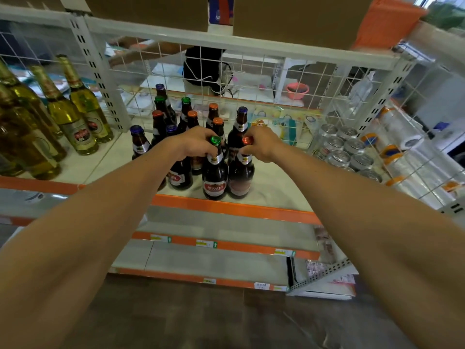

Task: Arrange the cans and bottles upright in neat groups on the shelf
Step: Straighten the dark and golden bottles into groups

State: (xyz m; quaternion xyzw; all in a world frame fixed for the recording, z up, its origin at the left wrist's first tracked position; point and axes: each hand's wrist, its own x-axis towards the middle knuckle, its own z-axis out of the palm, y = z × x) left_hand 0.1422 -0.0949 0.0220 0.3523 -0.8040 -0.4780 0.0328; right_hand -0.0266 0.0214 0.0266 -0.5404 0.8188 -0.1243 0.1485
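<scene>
A dark brown glass bottle with a green cap [215, 177] and a dark brown glass bottle with a red cap [240, 176] stand upright, side by side and touching, near the orange front edge of the white shelf [271, 187], about midway along it; the left hand [195, 143] is curled round the neck of the green-capped one just under the cap; the right hand [264, 144] pinches the top of the red-capped one's neck; the two hands are close together but apart, each clamped on its own bottle. Just behind, towards the back edge, a cluster of brown bottles with orange, green and purple caps [186, 117] stands upright; towards the right edge sits a block of silver-topped cans [344, 149], upright and packed tight; beyond them lie rolls of clear film with orange cores [402, 147]. Past the left edge, on the neighbouring bay, tall yellow-green glass bottles with gold foil necks [75, 114] stand in rows. A white wire grid [276, 71] closes the back edge; brown cardboard boxes [289, 18] rest on the level above.
</scene>
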